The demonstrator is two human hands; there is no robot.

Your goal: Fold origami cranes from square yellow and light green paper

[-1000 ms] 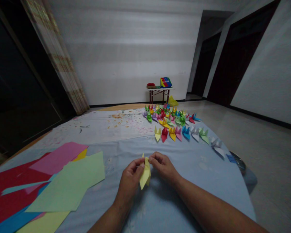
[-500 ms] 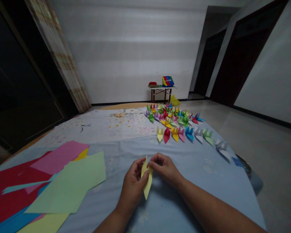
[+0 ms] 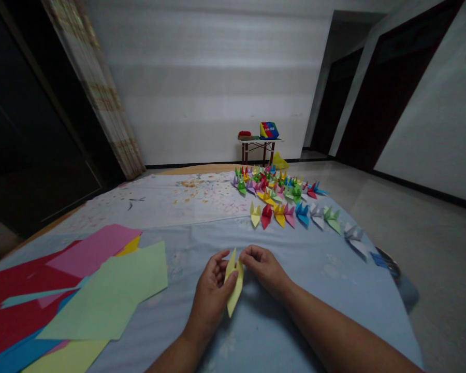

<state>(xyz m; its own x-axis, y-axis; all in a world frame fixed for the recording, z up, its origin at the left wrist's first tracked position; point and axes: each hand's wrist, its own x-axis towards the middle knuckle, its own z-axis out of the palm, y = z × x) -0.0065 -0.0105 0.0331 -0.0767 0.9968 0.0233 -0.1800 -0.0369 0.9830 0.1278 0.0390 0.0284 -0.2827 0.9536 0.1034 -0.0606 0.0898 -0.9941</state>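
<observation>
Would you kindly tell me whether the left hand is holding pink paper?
No, the left hand holds folded yellow paper.

Wall [image 3: 202, 67]: dim and grey, crossed by soft horizontal bands of lighter and darker tone.
Tablecloth [image 3: 194, 238]: muted, fairly even light, with a soft-edged shadow below the right hand [image 3: 264, 267].
Yellow paper [image 3: 235, 296]: pale, its outline fairly crisp.
Door [image 3: 388, 98]: near-black, detail lost, slanted outward by wide-angle distortion.
Far paper birds [image 3: 263, 182]: small and poorly resolved, colours vivid.
</observation>
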